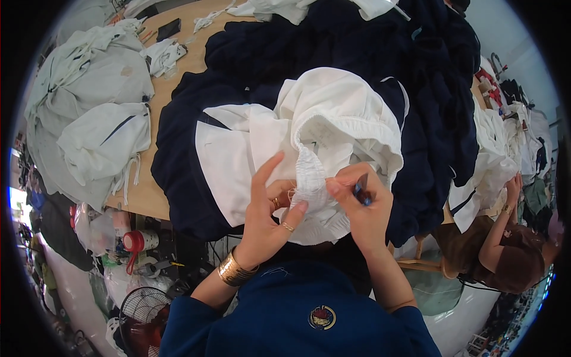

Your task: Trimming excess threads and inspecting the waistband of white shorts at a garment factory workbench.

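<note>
A white garment (351,98) with a gathered elastic waistband (310,168) lies in front of me, its opening toward me. My left hand (266,217), with rings and a gold bracelet, pinches the waistband between thumb and fingers; the index finger is stretched out. Some loose thread shows by its fingertips. From the other side, my right hand (364,205) pinches the same band with thumb and forefinger. Tucked in its curled fingers is a small dark blue tool (361,193), mostly hidden, so its kind is unclear. Beneath the white garment spreads a heap of navy cloth (256,56).
Pale garments (89,77) are piled at the left of the brown table (193,15), near a dark flat object (169,30). More white garments (491,140) lie at right, where another person's arm (499,220) reaches in. Below left are a red-lidded cup (140,241) and a fan (143,309).
</note>
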Action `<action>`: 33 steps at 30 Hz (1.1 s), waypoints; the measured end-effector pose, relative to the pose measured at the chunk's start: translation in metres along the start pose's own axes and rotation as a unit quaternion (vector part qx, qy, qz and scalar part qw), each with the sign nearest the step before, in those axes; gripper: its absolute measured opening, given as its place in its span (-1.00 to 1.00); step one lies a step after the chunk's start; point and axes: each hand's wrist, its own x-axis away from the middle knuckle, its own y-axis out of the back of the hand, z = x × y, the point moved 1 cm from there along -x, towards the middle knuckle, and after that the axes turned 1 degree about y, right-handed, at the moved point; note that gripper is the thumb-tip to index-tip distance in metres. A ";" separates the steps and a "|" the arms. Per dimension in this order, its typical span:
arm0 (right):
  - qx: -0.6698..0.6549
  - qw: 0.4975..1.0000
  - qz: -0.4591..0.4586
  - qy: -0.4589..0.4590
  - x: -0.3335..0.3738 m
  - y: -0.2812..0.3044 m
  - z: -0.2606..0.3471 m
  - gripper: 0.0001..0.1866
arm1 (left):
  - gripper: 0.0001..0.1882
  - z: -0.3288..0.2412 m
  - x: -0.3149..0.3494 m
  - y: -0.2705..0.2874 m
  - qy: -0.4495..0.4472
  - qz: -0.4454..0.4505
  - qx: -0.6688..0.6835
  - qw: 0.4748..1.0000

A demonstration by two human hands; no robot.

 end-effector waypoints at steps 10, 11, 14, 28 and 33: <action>0.079 0.946 0.194 0.246 0.024 -0.001 0.014 -0.65 | -0.87 0.001 -0.004 -0.003 -0.022 -0.048 -0.066 0.996; 0.078 0.947 0.195 0.245 0.027 0.006 0.014 -0.65 | -0.87 0.001 -0.003 -0.003 -0.020 -0.049 -0.067 0.996; 0.162 0.965 0.174 0.109 0.031 0.029 0.007 -0.68 | -0.90 0.003 0.001 -0.001 0.007 -0.070 -0.021 0.997; 0.338 0.925 0.107 0.138 0.029 0.024 0.023 -0.63 | -0.83 0.000 0.009 0.000 0.004 0.002 -0.048 0.999; 0.347 0.932 0.057 0.090 0.033 0.023 0.023 -0.63 | -0.77 0.000 0.011 0.000 -0.011 0.040 -0.052 0.998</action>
